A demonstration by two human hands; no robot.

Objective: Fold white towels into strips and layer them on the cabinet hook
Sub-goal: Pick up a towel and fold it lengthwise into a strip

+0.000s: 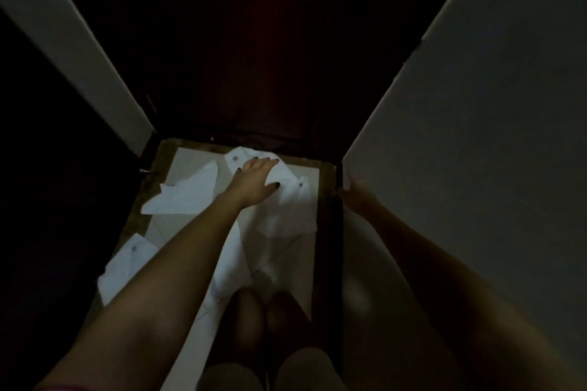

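Three white towels lie on the floor; light is very dim, view straight down.

Far left: left door panel (79, 41), pale, flat and smooth, slanting away, with black beyond it.

Lower-left towel (127, 263): soft cloth, loosely folded, far corner showing a small round bluish mark. Its right side is hidden under the left forearm.

Above it, left towel (187, 190): flattened into a rough triangle, pointed corners, one long crease.

Both rest on the floor (311, 173), pale smooth tile with a brownish mottled border along its far and left rims.

Centre: cabinet interior (254, 41), reddish-black, too dark for me to read any detail.

Below it, centre towel (286, 209): rumpled, overlapping folds, two bluish marks near its far edge, a long tail running back toward the knees (251, 314).

Left hand (255, 179) lies palm down on this towel, fingers extended and slightly spread, thumb out to the right, dark nails. It presses the cloth; I see no pinch.

Right: right hand (352, 190) sits at the near edge of the right door panel (476, 105), a broad matte grey-white slab. The hand is shadowed and blurred. It touches the edge, but I cannot tell whether the fingers wrap round it.
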